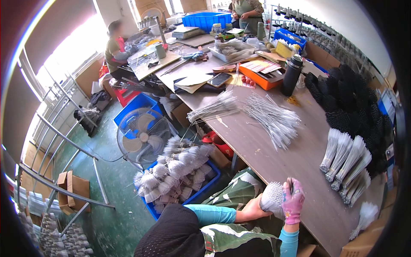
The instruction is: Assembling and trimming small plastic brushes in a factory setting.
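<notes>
My bare left hand (251, 210) is closed round a bundle of thin white strands (272, 199), its dotted end facing up, held over my lap at the table's near edge. Against the right side of that bundle is my right hand (293, 202), in a pink patterned glove, fingers raised and curled together. Something dark shows between its fingertips, too small to name. Farther up the table lie two loose spreads of thin white wire-like strands (274, 120) (216, 106). Several tied white bundles (344, 160) lie at the right.
A blue crate (214, 174) heaped with white bundles stands left of my lap, beside a floor fan (144, 137). On the table (244, 141) are a black flask (292, 75), an orange box (261, 79), a phone (219, 79) and a black bristly pile (351, 103). Two people work beyond.
</notes>
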A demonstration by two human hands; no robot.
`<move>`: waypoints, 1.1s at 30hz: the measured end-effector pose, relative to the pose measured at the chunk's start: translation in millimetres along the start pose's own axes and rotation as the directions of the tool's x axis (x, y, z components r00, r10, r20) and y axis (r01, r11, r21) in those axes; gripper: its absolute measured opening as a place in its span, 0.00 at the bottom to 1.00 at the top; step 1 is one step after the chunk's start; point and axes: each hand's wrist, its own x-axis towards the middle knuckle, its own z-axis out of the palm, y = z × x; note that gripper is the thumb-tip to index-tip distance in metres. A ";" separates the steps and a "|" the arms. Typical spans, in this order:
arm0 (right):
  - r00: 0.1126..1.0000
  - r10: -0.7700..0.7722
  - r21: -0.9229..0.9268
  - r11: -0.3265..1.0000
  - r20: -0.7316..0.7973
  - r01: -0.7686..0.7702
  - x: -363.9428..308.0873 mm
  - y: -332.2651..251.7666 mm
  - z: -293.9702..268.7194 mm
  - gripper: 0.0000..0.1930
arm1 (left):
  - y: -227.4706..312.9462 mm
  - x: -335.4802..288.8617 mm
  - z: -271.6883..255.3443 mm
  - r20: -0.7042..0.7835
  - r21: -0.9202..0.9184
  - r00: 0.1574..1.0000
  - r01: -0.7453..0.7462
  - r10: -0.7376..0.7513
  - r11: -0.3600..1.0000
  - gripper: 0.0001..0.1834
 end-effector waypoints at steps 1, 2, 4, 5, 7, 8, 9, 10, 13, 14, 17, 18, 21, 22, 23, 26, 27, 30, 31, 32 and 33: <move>1.000 0.004 -0.002 1.000 -0.007 -0.004 6.2 -3.5 0.7 0.13 | 0.2 -0.8 0.0 0.008 0.001 1.000 -0.002 0.002 1.000 0.41; 1.000 -0.016 0.023 1.000 -0.013 0.016 11.0 -5.1 1.7 0.13 | -0.3 -1.4 -0.4 0.010 -0.008 1.000 0.001 -0.001 1.000 0.41; 1.000 -0.012 0.098 0.995 -0.008 0.013 18.8 -13.2 4.0 0.13 | -4.3 1.2 -0.4 0.014 -0.015 1.000 -0.003 0.003 1.000 0.42; 1.000 -0.012 0.096 0.995 -0.013 0.014 18.2 -12.3 6.2 0.13 | -9.6 1.2 0.6 0.015 -0.014 1.000 0.006 -0.006 1.000 0.42; 0.993 -0.121 0.015 0.993 0.018 0.121 15.4 -6.0 13.0 0.14 | -6.1 1.8 0.1 0.021 -0.015 1.000 0.013 -0.013 1.000 0.42; 0.992 -0.123 0.012 0.992 0.034 0.123 13.9 -5.5 13.9 0.13 | -4.6 2.0 -1.4 0.031 -0.033 0.999 0.009 -0.008 0.999 0.42; 0.992 -0.122 0.010 0.992 0.034 0.122 13.3 -6.9 13.1 0.13 | -1.6 1.2 -3.0 0.037 -0.051 0.999 0.007 -0.005 0.999 0.43; 0.992 -0.129 -0.017 0.991 0.013 0.129 13.3 -9.0 11.5 0.13 | -0.4 1.3 -3.2 0.038 -0.052 0.999 0.008 -0.006 0.999 0.43; 0.990 -0.137 -0.051 0.989 0.014 0.138 13.0 -13.4 10.7 0.14 | -0.9 1.1 -3.6 0.032 -0.060 0.999 -0.012 0.013 0.998 0.44; 0.989 -0.141 -0.058 0.988 0.037 0.143 12.4 -14.5 11.3 0.14 | -4.2 1.3 -3.1 0.029 -0.054 1.000 -0.007 0.009 0.998 0.45; 0.988 -0.129 -0.049 0.990 0.083 0.133 7.5 -9.7 17.1 0.14 | -2.6 2.0 -2.9 0.035 -0.042 0.999 0.007 -0.006 0.999 0.46; 0.986 -0.153 -0.064 0.986 0.061 0.157 6.3 -6.7 19.9 0.13 | -0.8 1.2 -3.6 0.038 -0.035 0.999 0.021 -0.020 0.999 0.47; 0.987 -0.148 -0.095 0.984 0.064 0.154 4.6 -1.0 23.3 0.13 | 4.2 0.0 -6.1 0.059 0.002 0.998 0.016 -0.016 1.000 0.48; 0.987 -0.148 -0.095 0.984 0.061 0.153 4.1 -0.1 23.5 0.13 | 7.7 -0.5 -7.5 0.062 0.003 0.998 0.014 -0.015 1.000 0.48; 0.987 -0.148 -0.089 0.984 0.061 0.153 3.6 0.6 23.5 0.13 | 12.0 -1.1 -8.7 0.076 0.014 0.996 0.051 -0.052 0.999 0.48; 0.983 -0.166 -0.101 0.979 0.084 0.174 4.7 -0.8 21.4 0.13 | 9.4 -0.6 -6.9 0.076 0.021 0.995 0.057 -0.058 0.998 0.47; 0.976 -0.186 -0.114 0.973 0.110 0.198 5.7 -2.7 20.8 0.13 | 6.2 -0.6 -6.2 0.057 0.020 0.998 0.028 -0.029 0.999 0.47; 0.960 -0.217 -0.112 0.965 0.179 0.239 16.7 -12.3 14.2 0.13 | -1.9 0.9 -5.3 0.050 -0.009 0.999 0.005 -0.004 1.000 0.47; 0.959 -0.217 -0.110 0.965 0.181 0.239 20.6 -12.8 14.4 0.13 | -4.2 1.7 -4.7 0.048 -0.009 0.999 0.006 -0.006 1.000 0.47; 0.962 -0.211 -0.104 0.967 0.174 0.231 24.7 -12.7 14.3 0.13 | -6.3 2.6 -4.1 0.055 -0.031 0.998 -0.010 0.012 0.999 0.47; 0.965 -0.204 -0.099 0.970 0.165 0.222 28.8 -11.8 13.5 0.13 | -6.0 3.4 -4.4 0.064 -0.052 0.997 -0.028 0.031 0.998 0.47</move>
